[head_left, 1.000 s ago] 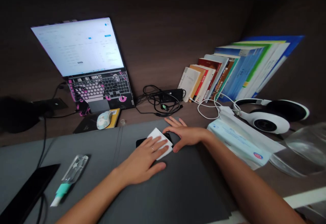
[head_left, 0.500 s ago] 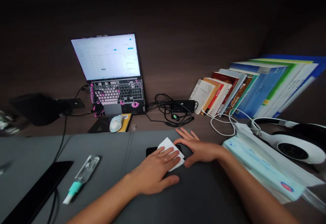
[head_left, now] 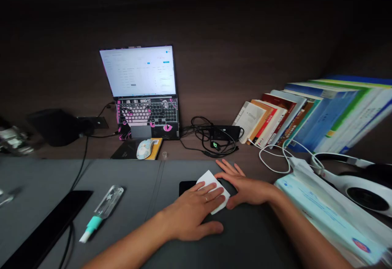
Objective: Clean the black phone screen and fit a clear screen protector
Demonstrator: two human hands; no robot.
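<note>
My left hand (head_left: 196, 212) lies with flat, stretched fingers on a folded white tissue (head_left: 210, 178), pressing it onto a flat black phone (head_left: 185, 186) on the grey desk mat. A ring sits on one of its fingers, and its thumb points right across the mat. At the phone's right end is my right hand (head_left: 241, 183), its thumb and forefinger around that end and the other fingers stretched out on the mat. Tissue and hands cover most of the phone. To the left, a clear spray bottle (head_left: 107, 205) with a mint-green top lies on the mat.
A black slab-shaped object (head_left: 50, 226) lies front left. An open laptop (head_left: 143, 126) stands behind, near a mouse (head_left: 145, 149) and tangled black cables (head_left: 203, 136). Rightward are leaning books (head_left: 284, 118), white headphones (head_left: 361, 187) and a pale blue tissue pack (head_left: 321, 216).
The view has shifted, so everything appears a little further right. My left hand and the tissue have slid slightly right along the phone. My right hand keeps its place at the phone's end.
</note>
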